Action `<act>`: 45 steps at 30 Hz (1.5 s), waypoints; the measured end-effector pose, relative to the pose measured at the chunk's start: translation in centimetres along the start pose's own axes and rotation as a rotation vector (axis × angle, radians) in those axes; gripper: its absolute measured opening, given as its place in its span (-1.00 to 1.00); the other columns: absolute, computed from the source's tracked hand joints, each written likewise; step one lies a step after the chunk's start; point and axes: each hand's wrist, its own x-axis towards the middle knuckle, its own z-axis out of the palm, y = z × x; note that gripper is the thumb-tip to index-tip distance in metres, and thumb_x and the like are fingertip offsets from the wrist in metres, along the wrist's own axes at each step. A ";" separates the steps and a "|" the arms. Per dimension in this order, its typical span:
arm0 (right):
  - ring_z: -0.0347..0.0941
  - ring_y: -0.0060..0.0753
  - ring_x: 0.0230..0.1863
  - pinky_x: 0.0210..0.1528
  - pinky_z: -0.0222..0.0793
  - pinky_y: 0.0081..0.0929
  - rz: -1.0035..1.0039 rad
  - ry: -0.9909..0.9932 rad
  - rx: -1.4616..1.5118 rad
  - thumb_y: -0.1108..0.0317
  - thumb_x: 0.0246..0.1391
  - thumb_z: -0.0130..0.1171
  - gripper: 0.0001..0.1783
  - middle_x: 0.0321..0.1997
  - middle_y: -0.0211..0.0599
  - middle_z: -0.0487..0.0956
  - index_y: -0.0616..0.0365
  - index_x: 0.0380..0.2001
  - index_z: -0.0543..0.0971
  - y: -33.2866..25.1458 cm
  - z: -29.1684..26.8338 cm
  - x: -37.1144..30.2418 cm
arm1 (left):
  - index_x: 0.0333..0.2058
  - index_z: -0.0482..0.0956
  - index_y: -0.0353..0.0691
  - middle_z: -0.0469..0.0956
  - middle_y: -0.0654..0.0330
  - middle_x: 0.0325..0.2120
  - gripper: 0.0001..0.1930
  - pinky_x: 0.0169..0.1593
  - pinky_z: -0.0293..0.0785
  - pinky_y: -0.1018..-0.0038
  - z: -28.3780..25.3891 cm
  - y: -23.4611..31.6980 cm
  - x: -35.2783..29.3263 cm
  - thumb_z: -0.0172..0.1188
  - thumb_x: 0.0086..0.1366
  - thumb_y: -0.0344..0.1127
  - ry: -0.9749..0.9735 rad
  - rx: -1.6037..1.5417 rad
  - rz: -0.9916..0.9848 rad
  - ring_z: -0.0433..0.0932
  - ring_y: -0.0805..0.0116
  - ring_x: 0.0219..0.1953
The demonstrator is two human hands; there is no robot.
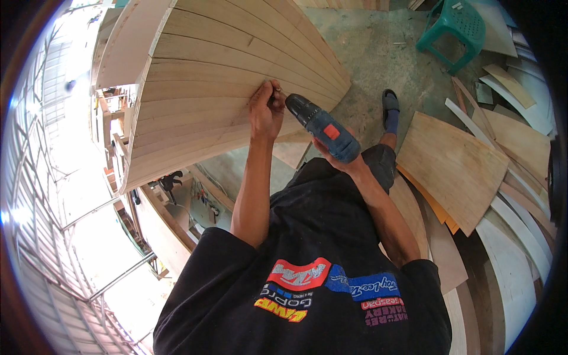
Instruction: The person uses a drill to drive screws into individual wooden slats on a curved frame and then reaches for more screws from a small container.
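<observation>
My right hand (pixel 352 164) is wrapped round the grip of a cordless drill (pixel 338 142), blue and black with a red patch. Its black chuck points up and left at a large curved panel of wooden strips (pixel 207 89). Just beyond the chuck, the fingers of my left hand (pixel 267 112) are pinched together against the panel's surface. Something small and dark shows between them, too small to name. The tip of the drill's bit ends close to these fingers; whether it touches the wood I cannot tell.
A green plastic stool (pixel 458 29) stands at the far right. Plywood sheets (pixel 452 163) and curved offcuts lie piled on the floor along the right. Wooden framing (pixel 163 219) and a black clamp (pixel 170 180) are below the panel's left end. My sandalled foot (pixel 390 106) is right of the panel.
</observation>
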 end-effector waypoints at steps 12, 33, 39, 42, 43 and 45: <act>0.49 -0.35 -0.50 -0.42 0.43 -0.45 0.482 0.068 0.474 0.46 -0.11 0.31 -0.82 -0.52 -0.26 0.55 0.21 -0.40 0.53 4.4 1.9 -2.1 | -0.30 0.50 -0.29 0.45 0.29 -0.44 -0.80 -0.44 0.18 0.70 -0.9 -0.9 1.0 0.16 0.32 -0.24 -0.172 0.002 0.080 0.30 0.58 -0.45; 0.50 -0.27 -0.44 -0.34 0.45 -0.44 0.017 -0.050 0.045 0.49 -0.11 0.32 -0.80 -0.46 -0.26 0.54 0.19 -0.36 0.53 3.4 0.8 -0.5 | -0.32 0.48 -0.27 0.45 0.28 -0.40 -0.81 -0.48 0.10 0.69 -0.8 -1.1 1.0 0.17 0.31 -0.26 -0.063 -0.101 0.060 0.25 0.62 -0.46; 0.54 -0.28 -0.38 -0.35 0.43 -0.41 -0.123 -0.026 -0.026 0.51 -0.07 0.30 -0.83 -0.42 -0.31 0.58 0.13 -0.34 0.57 3.2 0.4 0.0 | -0.31 0.49 -0.30 0.41 0.30 -0.45 -0.79 -0.48 0.09 0.69 -0.7 -0.9 1.1 0.15 0.32 -0.24 -0.062 -0.111 0.039 0.25 0.63 -0.47; 0.49 -0.30 -0.46 -0.39 0.40 -0.42 -0.199 0.048 -0.144 0.47 -0.11 0.31 -0.81 -0.48 -0.26 0.55 0.16 -0.37 0.54 2.6 0.4 0.4 | -0.28 0.50 -0.32 0.39 0.30 -0.49 -0.78 -0.49 0.09 0.69 -0.8 -0.9 1.1 0.10 0.35 -0.24 -0.049 -0.113 0.067 0.24 0.62 -0.50; 0.45 -0.30 -0.53 -0.43 0.37 -0.43 -0.209 0.090 -0.177 0.44 -0.14 0.33 -0.78 -0.54 -0.22 0.52 0.19 -0.40 0.51 2.1 0.5 0.9 | -0.27 0.50 -0.33 0.38 0.31 -0.51 -0.78 -0.49 0.08 0.69 -0.9 -1.0 1.1 0.08 0.36 -0.24 -0.022 -0.113 0.067 0.23 0.62 -0.51; 0.43 -0.38 -0.53 -0.43 0.36 -0.44 -0.114 -0.006 -0.067 0.44 -0.14 0.31 -0.77 -0.55 -0.24 0.51 0.22 -0.37 0.52 1.3 0.1 1.7 | -0.25 0.51 -0.33 0.34 0.34 -0.56 -0.76 -0.51 0.05 0.68 -0.8 -0.7 0.7 0.04 0.38 -0.23 0.009 -0.080 0.027 0.21 0.62 -0.55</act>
